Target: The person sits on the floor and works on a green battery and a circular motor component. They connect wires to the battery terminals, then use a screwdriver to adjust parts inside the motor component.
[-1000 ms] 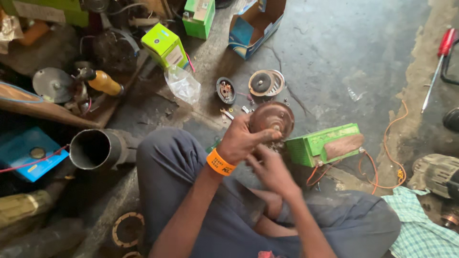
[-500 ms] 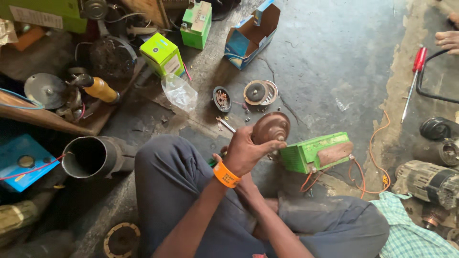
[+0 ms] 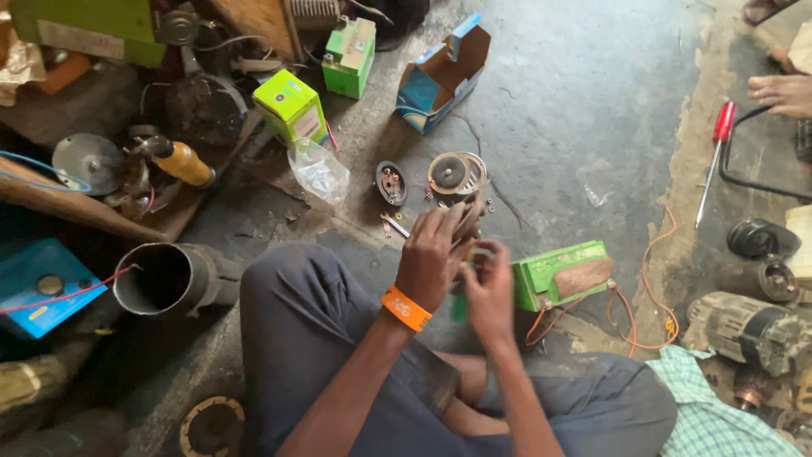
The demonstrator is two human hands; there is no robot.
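Evidently fitting work: the left hand (image 3: 436,258) grips a round brown metal motor part (image 3: 468,222) edge-on above the lap; the right hand (image 3: 489,288), at four o'clock, pinches a small piece; next needs careful alignment.

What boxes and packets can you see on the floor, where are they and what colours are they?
Lime green box: closed cube, upper left.
Green and cream box: small, top centre.
Blue and orange carton: flaps open, beside it.
Clear plastic bag: crumpled, below the lime box.
Green box with wires: oblong, right of the right hand.
Blue flat box: far left.
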